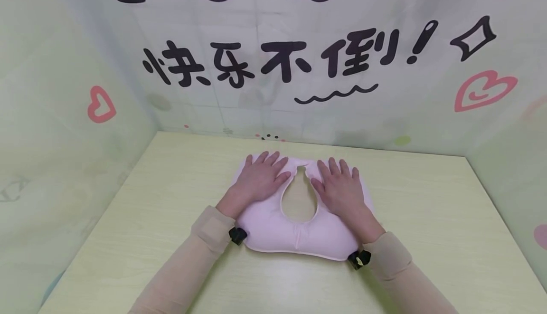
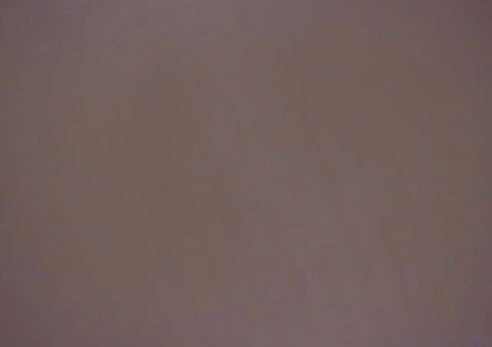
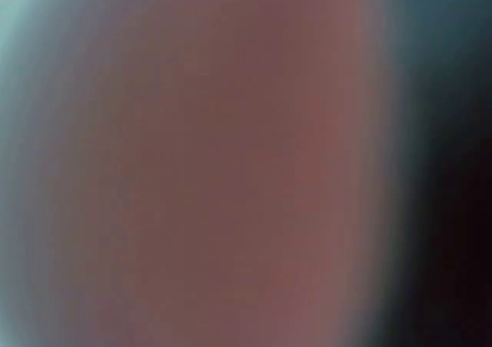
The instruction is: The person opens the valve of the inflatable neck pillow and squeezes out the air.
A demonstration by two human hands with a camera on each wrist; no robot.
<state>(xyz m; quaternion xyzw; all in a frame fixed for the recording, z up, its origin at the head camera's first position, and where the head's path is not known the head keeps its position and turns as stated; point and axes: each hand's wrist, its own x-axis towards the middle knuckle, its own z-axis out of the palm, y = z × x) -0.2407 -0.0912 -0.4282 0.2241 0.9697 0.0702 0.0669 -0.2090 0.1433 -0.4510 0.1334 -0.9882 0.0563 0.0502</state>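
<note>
In the head view a pink U-shaped neck pillow (image 1: 273, 233) lies flat on the table, its rounded part toward me and its two ends meeting at the far side. My left hand (image 1: 258, 178) rests palm down on its left arm, fingers spread and pointing away. On the right arm of the pillow lies my right hand (image 1: 342, 188), also palm down with straight fingers. Bare table shows through the teardrop opening between them. Both wrist views are blurred and blocked by something close to the lens, so they show no detail.
The pale wooden table (image 1: 171, 185) runs back to a printed wall (image 1: 273, 109) with black lettering and hearts. Side walls (image 1: 64, 162) stand left and right. A small black camera (image 1: 238, 235) sits at the left wrist, another black camera (image 1: 359, 259) at the right.
</note>
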